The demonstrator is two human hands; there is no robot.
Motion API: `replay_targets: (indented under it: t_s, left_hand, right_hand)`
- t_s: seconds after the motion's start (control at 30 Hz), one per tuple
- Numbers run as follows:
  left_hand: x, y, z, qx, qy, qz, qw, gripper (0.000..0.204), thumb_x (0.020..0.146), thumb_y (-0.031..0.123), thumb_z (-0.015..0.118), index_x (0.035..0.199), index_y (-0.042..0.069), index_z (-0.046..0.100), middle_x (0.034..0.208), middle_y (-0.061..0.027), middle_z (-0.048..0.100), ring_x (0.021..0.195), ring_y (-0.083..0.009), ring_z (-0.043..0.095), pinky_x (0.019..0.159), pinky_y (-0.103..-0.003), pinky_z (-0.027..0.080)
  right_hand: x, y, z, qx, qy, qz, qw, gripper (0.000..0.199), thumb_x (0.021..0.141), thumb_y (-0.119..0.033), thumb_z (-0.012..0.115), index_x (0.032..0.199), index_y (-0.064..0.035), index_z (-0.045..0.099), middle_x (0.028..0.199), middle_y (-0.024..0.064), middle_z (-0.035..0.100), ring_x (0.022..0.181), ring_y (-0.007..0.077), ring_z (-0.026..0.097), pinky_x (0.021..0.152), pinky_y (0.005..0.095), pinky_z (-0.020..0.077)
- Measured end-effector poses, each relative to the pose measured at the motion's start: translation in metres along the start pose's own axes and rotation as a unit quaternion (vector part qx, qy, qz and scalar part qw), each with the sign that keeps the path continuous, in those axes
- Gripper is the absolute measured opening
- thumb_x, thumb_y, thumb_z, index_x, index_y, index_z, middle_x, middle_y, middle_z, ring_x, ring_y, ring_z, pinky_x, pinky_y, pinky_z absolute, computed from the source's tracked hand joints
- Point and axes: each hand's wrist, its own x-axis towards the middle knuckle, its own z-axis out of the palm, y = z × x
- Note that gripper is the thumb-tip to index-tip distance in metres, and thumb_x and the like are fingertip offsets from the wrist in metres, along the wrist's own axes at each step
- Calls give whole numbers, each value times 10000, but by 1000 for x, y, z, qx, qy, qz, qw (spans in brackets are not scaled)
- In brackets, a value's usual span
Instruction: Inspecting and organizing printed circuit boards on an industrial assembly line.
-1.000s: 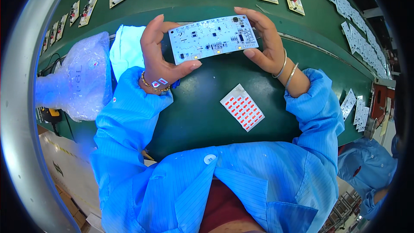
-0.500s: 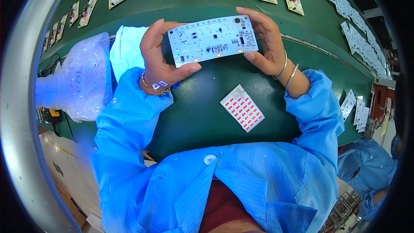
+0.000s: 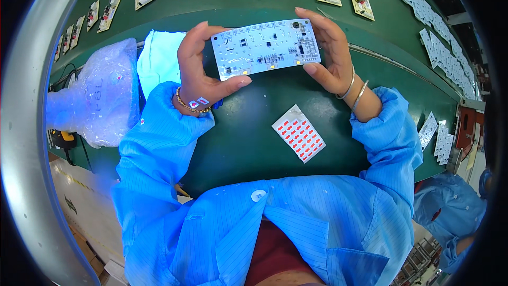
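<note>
Remotely, I see left hand (image 3: 200, 76) and right hand (image 3: 337, 59) pinching white circuit board (image 3: 267, 48), sticker sheet (image 3: 299, 134) on bench (image 3: 238, 143).

A green table (image 3: 238, 148) fills the middle, light leaving a soft sheen on its top; past a thin seam lies a second green surface (image 3: 211, 2); a silver post (image 3: 21, 127) borders the left; beside it, pale floor (image 3: 100, 206) with a yellow stripe (image 3: 79, 182) and brown boxes (image 3: 84, 249); at right, a red-brown panel (image 3: 466, 132); lower, a metal rack (image 3: 418, 262).

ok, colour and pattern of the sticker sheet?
Sticker sheet: white, with rows of red arrows. Best seen in the head view.
</note>
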Motion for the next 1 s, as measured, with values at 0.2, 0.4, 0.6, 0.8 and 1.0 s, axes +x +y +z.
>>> replay_targets:
  t_s: [0.2,0.4,0.6,0.8,1.0]
  left_hand:
    - [-1,0,-3,9,-28,-31,999,878,587,224,759,1226,-2,202,1022,-182,480,931,-245,510,823,-364,402]
    - [1,1,-3,14,-42,-2,999,816,619,163,710,1234,4,198,1054,-195,475,955,-250,494,854,-365,361]
    - [2,1,-3,8,-42,17,999,785,615,126,683,1229,0,211,1062,-193,476,953,-249,491,847,-358,361]
    - [12,9,-2,14,-35,-6,999,617,548,181,691,1074,-23,440,989,-149,502,891,-218,496,804,-314,382]
    - [11,8,1,21,-10,-15,1000,587,527,196,695,1026,-25,479,950,-132,512,875,-214,495,793,-304,385]
  right_hand:
    - [-1,0,3,50,21,39,998,604,760,-180,583,1240,-30,248,1265,160,336,1061,247,450,887,352,351]
    - [0,-1,2,88,37,59,994,593,787,-227,553,1239,-27,227,1264,172,328,1103,249,415,910,355,331]
    - [1,-3,3,102,36,67,992,606,783,-244,554,1237,-18,224,1267,183,318,1127,258,392,925,357,314]
    - [0,-1,2,81,28,42,995,633,782,-243,546,1258,-9,200,1292,188,286,1147,270,372,941,362,296]
    - [1,-3,2,87,27,62,994,637,786,-260,542,1268,-7,211,1301,181,280,1164,268,355,952,366,282]
